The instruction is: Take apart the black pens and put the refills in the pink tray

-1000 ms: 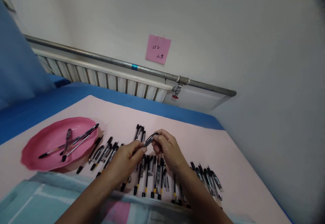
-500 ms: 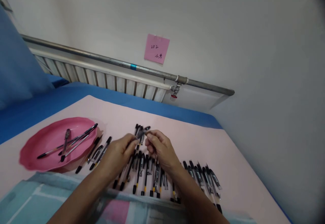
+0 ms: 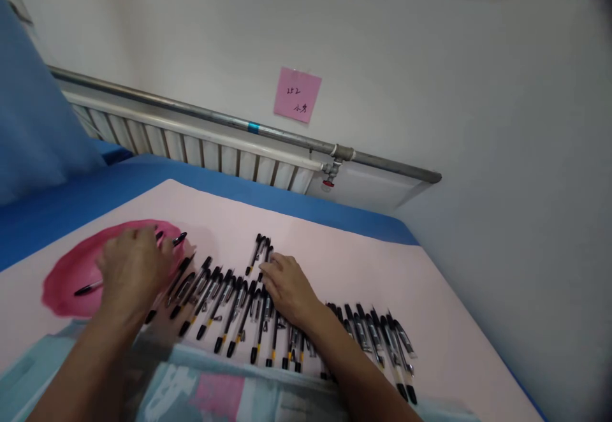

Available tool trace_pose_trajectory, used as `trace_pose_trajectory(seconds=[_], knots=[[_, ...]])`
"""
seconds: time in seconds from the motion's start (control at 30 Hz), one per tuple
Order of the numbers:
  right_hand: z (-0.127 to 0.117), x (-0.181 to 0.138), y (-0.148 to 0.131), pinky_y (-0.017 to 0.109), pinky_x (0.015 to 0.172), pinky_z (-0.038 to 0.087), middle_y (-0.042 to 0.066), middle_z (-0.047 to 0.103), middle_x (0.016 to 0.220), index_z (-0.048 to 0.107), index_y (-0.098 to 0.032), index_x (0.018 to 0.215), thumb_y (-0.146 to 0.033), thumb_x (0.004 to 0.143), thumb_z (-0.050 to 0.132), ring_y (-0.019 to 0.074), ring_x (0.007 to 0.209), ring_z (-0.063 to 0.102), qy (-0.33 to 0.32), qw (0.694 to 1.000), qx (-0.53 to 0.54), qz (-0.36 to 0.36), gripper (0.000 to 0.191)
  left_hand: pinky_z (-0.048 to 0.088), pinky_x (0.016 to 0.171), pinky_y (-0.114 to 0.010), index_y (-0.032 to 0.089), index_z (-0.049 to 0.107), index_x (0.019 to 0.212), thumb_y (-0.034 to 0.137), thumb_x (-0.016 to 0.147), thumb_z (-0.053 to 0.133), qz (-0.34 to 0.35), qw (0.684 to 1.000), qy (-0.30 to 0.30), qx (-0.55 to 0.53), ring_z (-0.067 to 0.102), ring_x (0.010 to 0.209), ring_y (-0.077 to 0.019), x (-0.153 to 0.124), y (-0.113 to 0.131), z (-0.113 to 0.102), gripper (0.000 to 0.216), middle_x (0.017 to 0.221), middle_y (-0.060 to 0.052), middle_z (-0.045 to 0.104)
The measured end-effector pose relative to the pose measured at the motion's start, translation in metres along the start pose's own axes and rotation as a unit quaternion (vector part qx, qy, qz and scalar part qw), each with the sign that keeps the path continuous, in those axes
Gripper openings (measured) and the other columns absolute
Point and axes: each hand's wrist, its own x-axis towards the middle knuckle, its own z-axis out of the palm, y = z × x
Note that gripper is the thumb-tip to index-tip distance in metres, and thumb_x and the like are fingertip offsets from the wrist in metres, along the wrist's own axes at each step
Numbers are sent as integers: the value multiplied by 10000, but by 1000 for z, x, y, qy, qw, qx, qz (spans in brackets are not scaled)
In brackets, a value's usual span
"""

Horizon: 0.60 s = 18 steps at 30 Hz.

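My left hand [image 3: 130,268] hovers over the pink plate [image 3: 67,282], seen from the back and motion-blurred, so its fingers do not show clearly. Black pens [image 3: 86,289] lie in the plate, and their ends stick out from under the hand. My right hand [image 3: 287,288] lies flat on a long row of black pens [image 3: 229,310] on the pink mat [image 3: 363,269]. Its fingertips touch a small separate group of pens [image 3: 261,250] farther back.
More pens [image 3: 382,336] continue the row to the right. A light blue and pink cloth [image 3: 205,390] lies at the near edge. Blue bedding [image 3: 95,183], a white radiator [image 3: 201,148] with a metal pipe and a pink wall note [image 3: 296,94] are behind.
Both hands were together holding one pen above the row. My left hand has swung left to the pink plate, and my right hand has dropped flat onto the pens.
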Motion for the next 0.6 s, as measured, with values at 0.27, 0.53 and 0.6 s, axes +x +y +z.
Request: trace_pose_trajectory(seconds=[0.27, 0.53, 0.6], knots=[[1, 6, 5, 317, 755, 361, 80, 468, 1081, 556, -220, 937, -276, 877, 393, 191, 883, 442, -31, 998, -59, 18, 182, 392, 833, -341, 125, 581, 1006, 252, 829, 381, 235, 957, 6, -170, 532, 922, -238, -42, 64, 32, 296, 964, -116, 605], [-1, 3, 15, 270, 607, 349, 87, 509, 919, 546, -181, 859, -95, 783, 445, 193, 812, 455, -67, 985, -111, 114, 152, 390, 812, -345, 131, 588, 959, 229, 830, 382, 238, 947, -73, -203, 522, 926, -230, -49, 71, 40, 262, 938, -115, 604], [-3, 1, 18, 270, 588, 329, 85, 526, 884, 545, -179, 872, -68, 762, 440, 192, 777, 466, -71, 981, -124, 128, 188, 390, 811, -349, 133, 590, 966, 235, 823, 390, 232, 947, -80, -207, 521, 931, -234, -47, 70, 40, 266, 944, -116, 604]])
